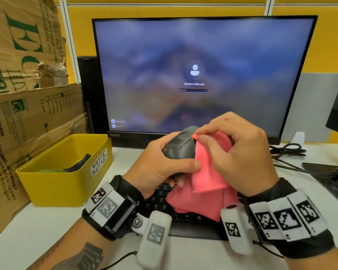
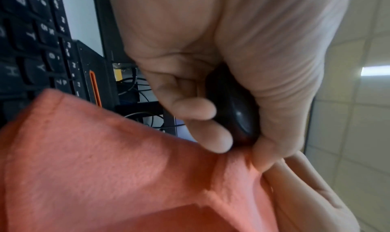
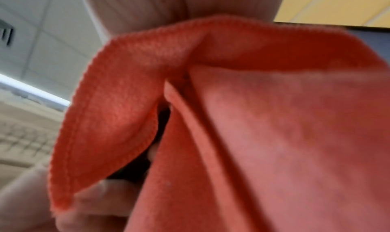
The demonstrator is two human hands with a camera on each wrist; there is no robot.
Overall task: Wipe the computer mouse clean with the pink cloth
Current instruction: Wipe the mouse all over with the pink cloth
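My left hand (image 1: pixel 164 164) grips a black computer mouse (image 1: pixel 180 146) lifted above the keyboard, thumb along its near side and fingers curled beneath. My right hand (image 1: pixel 232 151) pinches the pink cloth (image 1: pixel 207 172) and holds a fold of it against the mouse's right side near the scroll wheel. The rest of the cloth hangs down over the keys. In the left wrist view the mouse (image 2: pixel 236 108) sits in my palm with the cloth (image 2: pixel 105 169) bunched below. The right wrist view is almost filled by the cloth (image 3: pixel 263 135).
A black keyboard (image 1: pixel 160 201) lies under my hands, with a lit monitor (image 1: pixel 193 75) right behind. A yellow waste basket (image 1: pixel 53 184) stands at the left beside cardboard boxes (image 1: pixel 18 94). Cables (image 1: pixel 289 151) and a dark stand (image 1: pixel 332 172) occupy the right.
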